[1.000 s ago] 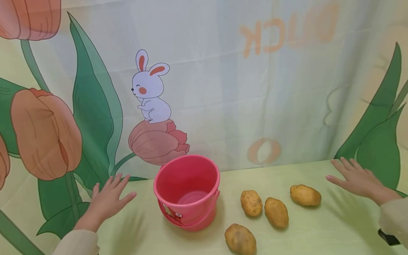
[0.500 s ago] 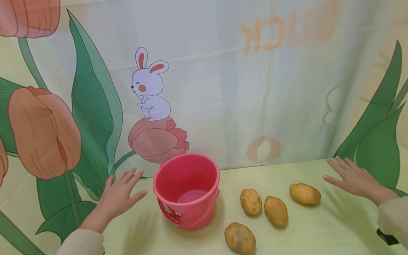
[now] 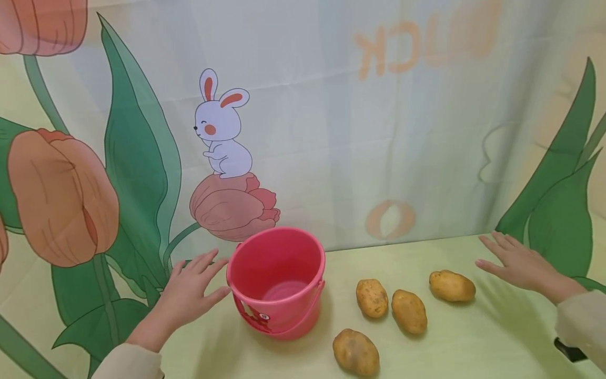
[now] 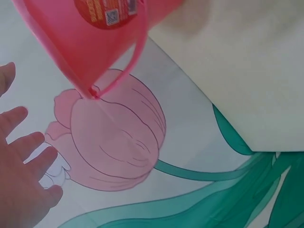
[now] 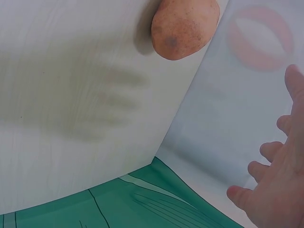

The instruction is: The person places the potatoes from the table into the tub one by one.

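A pink bucket (image 3: 289, 316) stands upright on the table, its handle hanging down at the front. My left hand (image 3: 191, 295) hovers at the bucket's left side, fingers spread, with the fingertips right by the rim in the head view. In the left wrist view the bucket (image 4: 95, 52) shows a red label with a printed code. Over the right side of the table my right hand (image 3: 523, 266) is held with fingers extended, holding nothing. Nearest to it lies a potato (image 3: 452, 286); the same potato (image 5: 185, 28) appears in the right wrist view.
Two potatoes lie side by side right of the bucket, a left one (image 3: 372, 298) and a right one (image 3: 409, 311). Another potato (image 3: 356, 352) is closer to the front. A printed curtain (image 3: 331, 131) with tulips and a rabbit hangs behind the table (image 3: 454, 342).
My left hand has moved right and slightly up, close to the bucket's rim. The right hand has shifted a little left. Bucket and potatoes stay in place.
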A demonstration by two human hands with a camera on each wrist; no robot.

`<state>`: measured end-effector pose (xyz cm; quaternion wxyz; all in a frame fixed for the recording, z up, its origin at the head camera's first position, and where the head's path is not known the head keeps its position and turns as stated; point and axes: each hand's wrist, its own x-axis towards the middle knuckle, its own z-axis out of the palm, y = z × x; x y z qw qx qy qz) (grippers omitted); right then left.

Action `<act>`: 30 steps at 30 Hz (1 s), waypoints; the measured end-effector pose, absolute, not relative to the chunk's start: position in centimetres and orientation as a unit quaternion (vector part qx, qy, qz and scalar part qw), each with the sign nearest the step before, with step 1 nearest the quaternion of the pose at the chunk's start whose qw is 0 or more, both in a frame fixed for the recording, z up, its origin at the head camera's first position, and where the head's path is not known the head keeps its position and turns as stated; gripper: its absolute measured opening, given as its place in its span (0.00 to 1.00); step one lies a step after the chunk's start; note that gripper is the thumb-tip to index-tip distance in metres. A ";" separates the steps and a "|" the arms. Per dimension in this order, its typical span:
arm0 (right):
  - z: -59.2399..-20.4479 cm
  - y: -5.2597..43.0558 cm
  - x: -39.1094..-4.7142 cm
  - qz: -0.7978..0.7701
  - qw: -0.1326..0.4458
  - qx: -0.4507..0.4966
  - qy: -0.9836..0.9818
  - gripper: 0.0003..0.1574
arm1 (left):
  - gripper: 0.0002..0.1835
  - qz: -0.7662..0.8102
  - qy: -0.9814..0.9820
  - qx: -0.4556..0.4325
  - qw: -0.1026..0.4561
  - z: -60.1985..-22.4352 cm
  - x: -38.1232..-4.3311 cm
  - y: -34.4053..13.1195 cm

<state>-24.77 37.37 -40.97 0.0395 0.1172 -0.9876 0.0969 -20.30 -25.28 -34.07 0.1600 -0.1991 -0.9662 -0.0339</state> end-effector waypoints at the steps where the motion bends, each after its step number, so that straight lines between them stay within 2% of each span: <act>1: -41.0 37.3 -24.8 0.097 0.040 0.119 -0.987 0.47 | 0.30 -0.036 -0.964 -0.206 0.164 -34.2 -20.3 -25.1; 20: -40.8 36.1 -25.2 0.107 0.063 0.140 -0.982 0.45 | 0.29 -0.072 -0.960 -0.234 0.138 -34.8 -20.2 -23.0; 30: -41.5 35.8 -25.5 0.097 0.077 0.153 -0.981 0.43 | 0.23 -0.065 -0.947 -0.259 0.178 -35.9 -20.1 -22.6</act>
